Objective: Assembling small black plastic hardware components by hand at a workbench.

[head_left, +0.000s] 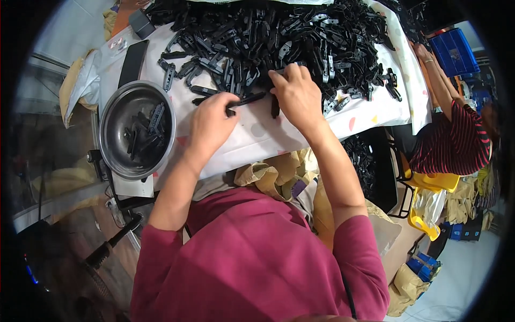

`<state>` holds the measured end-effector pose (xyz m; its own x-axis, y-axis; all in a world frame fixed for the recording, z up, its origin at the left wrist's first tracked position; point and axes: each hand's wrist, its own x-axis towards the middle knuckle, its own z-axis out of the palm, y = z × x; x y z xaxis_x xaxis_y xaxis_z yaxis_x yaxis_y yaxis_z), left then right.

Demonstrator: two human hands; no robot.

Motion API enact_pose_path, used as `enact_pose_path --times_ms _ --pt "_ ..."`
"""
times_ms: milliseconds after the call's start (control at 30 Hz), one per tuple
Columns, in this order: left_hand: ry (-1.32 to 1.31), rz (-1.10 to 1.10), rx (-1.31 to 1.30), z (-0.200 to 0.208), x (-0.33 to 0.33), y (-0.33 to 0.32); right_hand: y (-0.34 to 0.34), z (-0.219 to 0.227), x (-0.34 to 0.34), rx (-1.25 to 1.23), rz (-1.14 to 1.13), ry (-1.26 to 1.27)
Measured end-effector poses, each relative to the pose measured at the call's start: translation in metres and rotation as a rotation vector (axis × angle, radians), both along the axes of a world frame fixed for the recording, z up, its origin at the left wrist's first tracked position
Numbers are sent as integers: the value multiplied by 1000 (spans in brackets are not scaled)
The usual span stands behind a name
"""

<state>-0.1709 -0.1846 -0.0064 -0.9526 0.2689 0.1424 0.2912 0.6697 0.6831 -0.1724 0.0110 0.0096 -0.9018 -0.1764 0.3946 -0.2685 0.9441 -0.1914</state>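
Note:
A heap of narrow black parts with some grey metal-looking pieces (230,35) covers the far side of the table. My left hand (211,127) is closed on a slim black part (251,99), which points right toward my other hand. At the near edge of the heap, my right hand (298,101) has its fingers bent down around another black part (275,107); its lower end shows below the fingertips. To the left of my hands stands a round steel bowl (110,129) with several similar black parts (146,134) inside.
A patterned white cloth (252,137) covers the table. A black flat block (133,63) lies behind the bowl. At right, a co-worker in a striped shirt (450,139) reaches toward the table, near a blue crate (454,51) and a yellow chair (437,181). More black parts (359,161) sit below the table edge.

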Motion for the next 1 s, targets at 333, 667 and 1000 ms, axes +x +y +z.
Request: enact_pose_path --times_ms 333,667,1000 --pt "235 -173 -267 -18 1 13 8 -14 26 -676 -125 -13" --pt "-647 -51 612 -2 -2 8 18 -7 52 -1547 -118 -391" --pt "-1098 -236 1169 5 5 2 -1 -1 77 -2037 271 -528"
